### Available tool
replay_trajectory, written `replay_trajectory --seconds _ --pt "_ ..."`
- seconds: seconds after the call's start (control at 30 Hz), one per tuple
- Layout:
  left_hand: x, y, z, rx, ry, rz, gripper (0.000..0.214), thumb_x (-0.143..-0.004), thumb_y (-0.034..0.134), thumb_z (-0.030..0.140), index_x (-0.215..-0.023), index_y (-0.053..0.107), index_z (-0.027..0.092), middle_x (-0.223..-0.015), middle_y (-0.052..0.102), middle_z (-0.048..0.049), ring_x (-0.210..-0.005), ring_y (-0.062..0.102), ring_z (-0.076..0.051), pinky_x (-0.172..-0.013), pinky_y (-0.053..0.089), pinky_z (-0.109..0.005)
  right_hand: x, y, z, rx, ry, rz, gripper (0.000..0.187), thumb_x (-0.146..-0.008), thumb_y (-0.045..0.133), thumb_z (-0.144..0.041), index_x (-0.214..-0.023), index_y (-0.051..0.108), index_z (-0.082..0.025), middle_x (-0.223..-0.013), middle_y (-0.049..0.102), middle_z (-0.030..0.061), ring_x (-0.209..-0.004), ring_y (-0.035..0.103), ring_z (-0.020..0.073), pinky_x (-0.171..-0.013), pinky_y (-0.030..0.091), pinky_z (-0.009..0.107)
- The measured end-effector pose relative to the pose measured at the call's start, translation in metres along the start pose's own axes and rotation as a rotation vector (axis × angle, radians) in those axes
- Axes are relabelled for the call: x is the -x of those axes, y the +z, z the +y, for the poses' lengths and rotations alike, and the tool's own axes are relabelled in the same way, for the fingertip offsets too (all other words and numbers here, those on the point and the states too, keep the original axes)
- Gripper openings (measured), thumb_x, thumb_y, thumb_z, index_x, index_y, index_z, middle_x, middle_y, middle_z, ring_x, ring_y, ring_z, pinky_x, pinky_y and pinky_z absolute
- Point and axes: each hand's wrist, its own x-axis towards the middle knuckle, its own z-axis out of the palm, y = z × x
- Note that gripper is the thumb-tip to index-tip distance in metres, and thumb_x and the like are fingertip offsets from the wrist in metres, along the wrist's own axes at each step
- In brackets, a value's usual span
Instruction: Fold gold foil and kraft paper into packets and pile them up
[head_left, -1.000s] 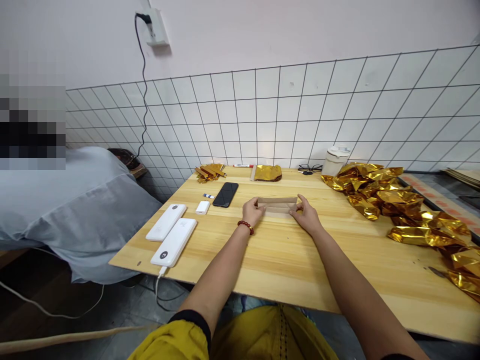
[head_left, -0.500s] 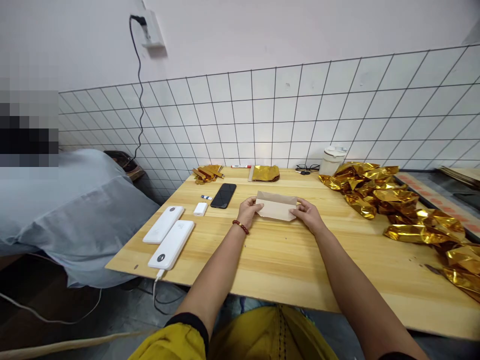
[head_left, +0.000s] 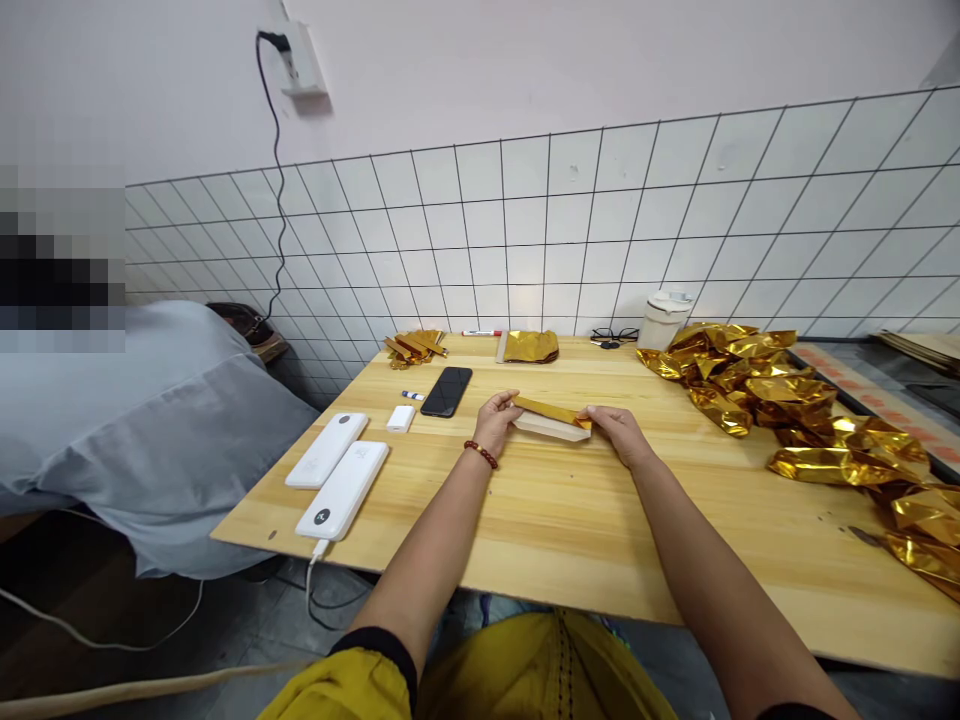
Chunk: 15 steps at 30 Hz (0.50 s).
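Between my hands is a sheet of gold foil paper, its pale back facing me and its upper edge folded down to show a gold strip. My left hand pinches the left end, thumb over the fold. The right end is gripped by my right hand, fingers closed near the folded corner. The paper is held just over the wooden table. Beyond it lies a small stack of gold foil sheets.
Folded gold foil pieces are heaped along the right. At left lie two white power banks, a white charger and a black phone. A white cup and glasses stand at the back. A person is at far left.
The top edge of the paper has been folded down toward me, so its gold side now shows as a strip. My right hand has shifted slightly along the right end.
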Motion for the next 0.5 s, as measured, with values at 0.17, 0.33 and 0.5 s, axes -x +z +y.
replay_trajectory --seconds 0.17,0.33,0.5 --pt "0.0011 0.0019 0.0044 0.017 -0.030 0.015 0.044 -0.060 0.078 0.044 -0.093 0.068 0.016 -0.085 0.064 -0.0037 -0.068 0.057 -0.012 -0.056 0.045 -0.023 -0.0021 0.0062 0.0051 0.078 0.023 0.015 0.035 -0.056 0.079 -0.048 -0.075 0.074 -0.019 -0.079 0.074 0.0056 -0.071 0.064 0.0193 -0.071 0.050 0.034" --pt "0.0050 0.0068 0.0064 0.013 -0.047 0.016 0.051 -0.056 0.081 0.051 -0.089 0.068 0.014 -0.080 0.065 -0.0041 -0.066 0.058 -0.013 -0.055 0.045 -0.024 -0.0037 0.0075 0.0081 0.050 0.015 0.039 0.036 -0.055 0.080 -0.047 -0.075 0.073 -0.017 -0.075 0.072 0.0048 -0.065 0.061 0.0163 -0.065 0.048 0.031" --pt "0.0086 0.0078 0.0012 -0.096 0.002 -0.039 0.051 -0.043 0.088 0.029 -0.088 0.069 0.012 -0.069 0.065 -0.0015 -0.059 0.058 -0.011 -0.060 0.045 -0.025 -0.0030 0.0061 0.0048 -0.003 -0.028 0.091 0.050 -0.060 0.078 -0.048 -0.099 0.071 -0.017 -0.061 0.062 -0.0024 -0.056 0.053 0.0121 -0.058 0.044 0.028"
